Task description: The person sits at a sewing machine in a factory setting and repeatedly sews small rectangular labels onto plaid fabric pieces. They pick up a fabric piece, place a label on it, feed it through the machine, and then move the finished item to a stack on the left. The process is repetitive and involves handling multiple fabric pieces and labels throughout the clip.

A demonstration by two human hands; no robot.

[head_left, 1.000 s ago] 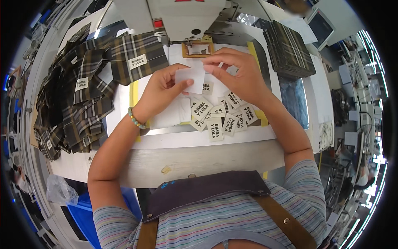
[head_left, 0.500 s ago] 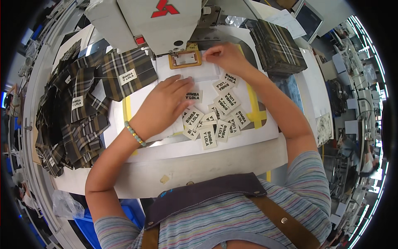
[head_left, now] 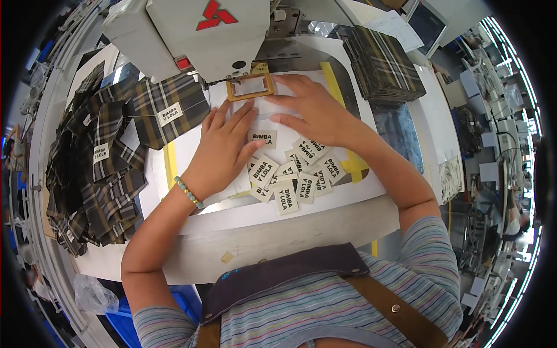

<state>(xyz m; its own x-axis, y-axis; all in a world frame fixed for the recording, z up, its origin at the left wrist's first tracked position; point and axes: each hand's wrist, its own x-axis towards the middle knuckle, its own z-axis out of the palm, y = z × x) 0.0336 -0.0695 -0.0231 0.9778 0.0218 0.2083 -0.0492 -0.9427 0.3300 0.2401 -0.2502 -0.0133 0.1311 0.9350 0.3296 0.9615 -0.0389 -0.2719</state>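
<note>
Both hands lie over white sheet material (head_left: 203,197) under a sewing machine head (head_left: 209,49). My left hand (head_left: 220,153) rests palm down, fingers stretched and slightly spread, its fingertips just below a brass-coloured rectangular clamp frame (head_left: 250,95). My right hand (head_left: 316,110) lies flat to the right of that frame, fingers apart, with the forefinger close to its right edge. A single white fabric label (head_left: 263,139) with dark print lies between the hands. Below it is a loose pile of similar labels (head_left: 287,197). Neither hand visibly grips anything.
Dark plaid fabric pieces (head_left: 110,191) are heaped at the left, a few bearing labels. One plaid piece (head_left: 174,107) lies by the machine. A neat plaid stack (head_left: 386,64) stands at far right. Yellow tape (head_left: 333,87) marks the sheet. A blue bin (head_left: 185,301) sits below left.
My right hand has come from a pinch beside the clamp frame to lying flat, nearer my left hand. My left fingers have moved up toward the frame. The whole view has shifted slightly.
</note>
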